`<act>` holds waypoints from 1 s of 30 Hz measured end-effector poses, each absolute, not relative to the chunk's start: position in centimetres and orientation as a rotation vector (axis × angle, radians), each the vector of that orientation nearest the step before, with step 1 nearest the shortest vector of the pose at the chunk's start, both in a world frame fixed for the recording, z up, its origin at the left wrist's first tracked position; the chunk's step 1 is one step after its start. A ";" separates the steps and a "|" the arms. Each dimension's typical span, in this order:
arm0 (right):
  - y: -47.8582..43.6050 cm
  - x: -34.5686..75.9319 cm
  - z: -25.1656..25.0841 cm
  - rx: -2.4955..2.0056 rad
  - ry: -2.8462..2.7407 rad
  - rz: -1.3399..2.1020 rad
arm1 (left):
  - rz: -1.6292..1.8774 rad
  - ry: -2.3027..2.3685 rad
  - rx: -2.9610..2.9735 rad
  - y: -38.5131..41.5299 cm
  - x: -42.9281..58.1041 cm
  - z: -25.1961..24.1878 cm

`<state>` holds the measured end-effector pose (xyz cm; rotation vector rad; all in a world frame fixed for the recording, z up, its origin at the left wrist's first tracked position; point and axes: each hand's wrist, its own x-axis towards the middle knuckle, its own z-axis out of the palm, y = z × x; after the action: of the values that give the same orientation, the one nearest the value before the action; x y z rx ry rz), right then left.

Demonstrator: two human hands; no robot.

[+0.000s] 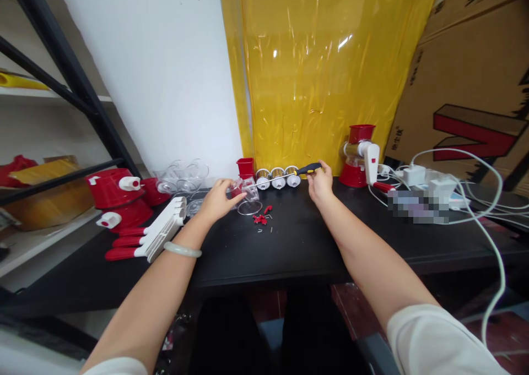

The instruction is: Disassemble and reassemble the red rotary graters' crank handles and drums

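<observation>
My left hand (218,200) is closed around a clear plastic part (250,188) with some red in it, held just above the black table. In my right hand (321,183) is a screwdriver (308,169) with a black and yellow handle, gripped at its end. Its long shaft points left, and the tip reaches the clear part; whether it touches a screw I cannot tell. Small red pieces (260,219) and several tiny screws (271,229) lie on the table below. Behind the shaft stand three metal drums (278,178) with white ends.
White crank handles (167,226) with red grips lie at left, beside red bases (119,196) and clear plastic parts (182,177). An assembled red grater (359,157) stands at right, near white chargers and looping cables (496,243). A red hopper (245,167) stands against the yellow-covered wall.
</observation>
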<state>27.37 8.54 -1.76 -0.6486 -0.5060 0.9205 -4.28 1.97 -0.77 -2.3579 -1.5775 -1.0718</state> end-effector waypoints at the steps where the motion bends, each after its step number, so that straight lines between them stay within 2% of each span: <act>1: 8.5 27.4 -1.7 -0.658 -0.516 0.919 | -1.074 -1.580 -2.358 1.9 -4.3 -0.8; 14: 8.3 27.2 -0.9 -0.745 -0.502 0.906 | -1.076 -1.591 -2.358 1.6 -4.1 -0.7; 18: 8.1 28.4 -0.6 -0.745 -0.686 0.893 | -1.078 -1.579 -2.353 1.5 -4.0 -0.8; 23: 7.3 30.8 -2.3 -0.968 -1.046 0.806 | -1.066 -1.572 -2.317 1.4 -3.9 -0.9; 26: 7.1 32.0 -3.0 -0.946 -1.098 0.907 | -1.051 -1.543 -2.308 1.4 -4.0 -0.9; 30: 6.5 32.6 -2.4 -0.698 -1.051 1.076 | -1.036 -1.537 -2.298 1.5 -4.1 -0.9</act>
<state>32.58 6.49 -2.41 -0.6976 -1.0514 1.0761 -4.12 1.45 -0.92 -2.2984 -1.5371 -1.0364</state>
